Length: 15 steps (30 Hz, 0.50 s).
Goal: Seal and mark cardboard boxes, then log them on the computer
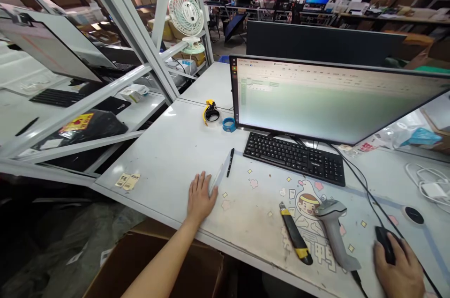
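Note:
My left hand point(201, 197) lies flat on the white desk with its fingers stretched out, holding nothing. A black marker pen point(230, 162) rests a little beyond it to the right. At the lower right, my right hand point(399, 265) is wrapped over a black computer mouse point(386, 245). Left of that hand a grey barcode scanner point(335, 234) lies on the printed desk mat, and beside the scanner is a yellow and black utility knife point(296, 234). A black keyboard point(293, 158) sits in front of the monitor point(330, 101), which shows a spreadsheet-like page.
A tape dispenser point(211, 113) and a blue tape roll point(228, 124) stand left of the monitor. White cables point(431, 185) lie at the right. A metal frame point(130, 26) with a fan point(186, 14) borders the desk's left side. Below the desk edge is a cardboard box point(158, 265).

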Motion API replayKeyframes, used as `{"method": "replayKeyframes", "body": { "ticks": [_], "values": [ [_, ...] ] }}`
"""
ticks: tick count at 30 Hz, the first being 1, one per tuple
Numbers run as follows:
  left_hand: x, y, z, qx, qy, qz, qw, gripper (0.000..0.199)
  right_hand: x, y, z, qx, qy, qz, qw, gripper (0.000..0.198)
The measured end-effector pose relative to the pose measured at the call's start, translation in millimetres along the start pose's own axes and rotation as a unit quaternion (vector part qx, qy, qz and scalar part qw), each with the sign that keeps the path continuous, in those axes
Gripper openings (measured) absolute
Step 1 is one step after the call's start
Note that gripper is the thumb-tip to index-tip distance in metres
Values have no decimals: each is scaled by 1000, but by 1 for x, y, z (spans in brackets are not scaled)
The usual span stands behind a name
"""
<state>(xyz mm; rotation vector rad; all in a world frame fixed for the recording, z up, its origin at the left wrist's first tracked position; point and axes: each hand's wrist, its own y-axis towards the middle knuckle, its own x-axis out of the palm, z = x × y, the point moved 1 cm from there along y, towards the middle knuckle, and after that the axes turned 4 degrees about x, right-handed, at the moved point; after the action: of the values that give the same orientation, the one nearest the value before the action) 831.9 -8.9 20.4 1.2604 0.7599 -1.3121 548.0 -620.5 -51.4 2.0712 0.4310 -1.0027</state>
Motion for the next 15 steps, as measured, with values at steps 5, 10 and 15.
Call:
{"method": "replayKeyframes", "body": {
  "ticks": [5,10,15],
  "values": [
    [6,-1,0,4,4,9,1000,59,6,0,6,-39,9,26,999,64],
    [5,-1,-1,0,4,7,1000,59,9,-1,12,-57,-2,38,998,63],
    [5,-1,-2,2,-8,12,1000,58,6,0,6,-59,-19,28,998,65]
  ]
}}
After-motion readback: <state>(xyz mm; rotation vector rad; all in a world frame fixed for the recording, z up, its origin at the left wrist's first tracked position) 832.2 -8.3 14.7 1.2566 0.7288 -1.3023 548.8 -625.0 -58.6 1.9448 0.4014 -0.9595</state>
